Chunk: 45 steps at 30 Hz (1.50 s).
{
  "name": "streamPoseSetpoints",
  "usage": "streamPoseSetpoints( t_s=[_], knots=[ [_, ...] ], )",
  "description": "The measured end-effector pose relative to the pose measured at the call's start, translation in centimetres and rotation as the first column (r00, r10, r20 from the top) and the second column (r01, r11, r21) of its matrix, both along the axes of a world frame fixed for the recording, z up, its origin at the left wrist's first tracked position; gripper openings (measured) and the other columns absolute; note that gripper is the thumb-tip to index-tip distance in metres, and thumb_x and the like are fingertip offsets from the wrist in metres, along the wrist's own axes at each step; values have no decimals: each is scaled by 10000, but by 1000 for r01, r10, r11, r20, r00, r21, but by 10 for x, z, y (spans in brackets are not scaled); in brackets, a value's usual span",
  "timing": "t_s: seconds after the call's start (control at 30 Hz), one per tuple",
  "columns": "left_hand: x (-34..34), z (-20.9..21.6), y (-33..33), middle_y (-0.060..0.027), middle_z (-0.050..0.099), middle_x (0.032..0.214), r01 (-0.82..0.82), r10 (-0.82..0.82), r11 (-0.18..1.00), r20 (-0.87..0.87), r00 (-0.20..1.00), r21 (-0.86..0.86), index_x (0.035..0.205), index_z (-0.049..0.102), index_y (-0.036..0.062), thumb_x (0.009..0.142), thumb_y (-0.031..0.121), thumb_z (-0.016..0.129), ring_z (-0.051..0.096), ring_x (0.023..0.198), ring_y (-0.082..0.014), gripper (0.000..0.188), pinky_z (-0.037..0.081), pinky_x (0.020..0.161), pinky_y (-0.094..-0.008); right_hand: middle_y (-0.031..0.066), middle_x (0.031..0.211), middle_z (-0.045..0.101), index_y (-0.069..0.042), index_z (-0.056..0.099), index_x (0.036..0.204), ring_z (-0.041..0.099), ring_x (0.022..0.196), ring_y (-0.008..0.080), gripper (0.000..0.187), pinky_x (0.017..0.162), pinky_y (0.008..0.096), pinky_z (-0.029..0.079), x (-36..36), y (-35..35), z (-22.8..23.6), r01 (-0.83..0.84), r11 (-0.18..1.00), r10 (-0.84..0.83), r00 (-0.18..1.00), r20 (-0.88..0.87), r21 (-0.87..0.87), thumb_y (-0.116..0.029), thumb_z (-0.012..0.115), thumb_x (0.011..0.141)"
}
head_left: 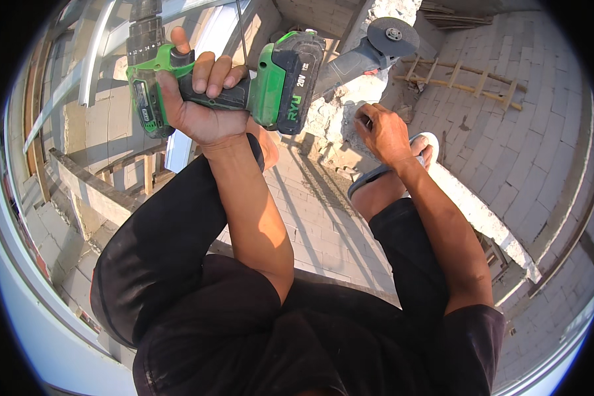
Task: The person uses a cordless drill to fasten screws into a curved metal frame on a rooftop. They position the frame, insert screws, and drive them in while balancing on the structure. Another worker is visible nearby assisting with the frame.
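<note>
My left hand (208,109) is wrapped round the handle of a green and black cordless drill (267,86), raised at the upper left. Its chuck points up and away, and its battery faces right. My right hand (384,135) hangs over the rough wall top, just in front of my sandalled right foot. Its fingers are curled in, and whatever they may hold is hidden. Beyond it an angle grinder (350,66) with a dark disc lies on the broken wall top (343,109). The drill's battery overlaps the near end of the grinder.
Far below on the right, a wooden ladder (468,79) lies on a pale block floor (528,125). Wooden planks (89,185) and light metal profiles (96,53) stand on the left. My knees spread either side over a drop to a lower floor (297,211).
</note>
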<state>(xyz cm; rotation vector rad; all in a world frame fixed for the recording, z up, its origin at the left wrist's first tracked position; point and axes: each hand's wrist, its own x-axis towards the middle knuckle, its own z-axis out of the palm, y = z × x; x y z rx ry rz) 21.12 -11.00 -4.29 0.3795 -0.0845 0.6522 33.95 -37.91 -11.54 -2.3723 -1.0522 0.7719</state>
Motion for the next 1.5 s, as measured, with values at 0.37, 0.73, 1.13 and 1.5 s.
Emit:
streamPoseSetpoints(
  t_s=[0.37,0.73,1.13,1.5],
  knots=[
    [6,-14,-10,38,466,751,34,-37,995,-23,999,-91,1511,455,154,1033,487,567,462,678,-85,594,434,734,-318,135,1044,690,-53,722,1030,690,952,367,253,839,460,545,-27,16,-22,122,989,-116,990,73,-80,-249,745,871],
    [4,-19,-14,42,440,735,-46,32,992,-117,993,-116,1523,460,91,1031,457,572,445,673,-89,623,419,722,-308,128,1011,705,-13,681,984,711,834,187,116,665,319,586,1,18,8,563,819,-270,552,-789,113,-115,698,930],
    [0,-24,-12,33,401,742,-36,26,994,-98,995,-105,1548,430,102,1072,427,509,423,674,-101,582,429,739,-331,154,962,700,-11,651,1105,669,745,173,154,617,286,591,67,83,114,839,427,190,282,-940,338,-62,670,961],
    [3,-22,-18,35,397,742,-76,62,994,-156,986,-85,1548,423,80,1078,411,503,412,661,-97,580,443,718,-328,166,948,695,32,651,1100,688,749,193,182,632,305,608,79,85,131,829,396,0,429,-903,394,-15,687,928]
  ],
)
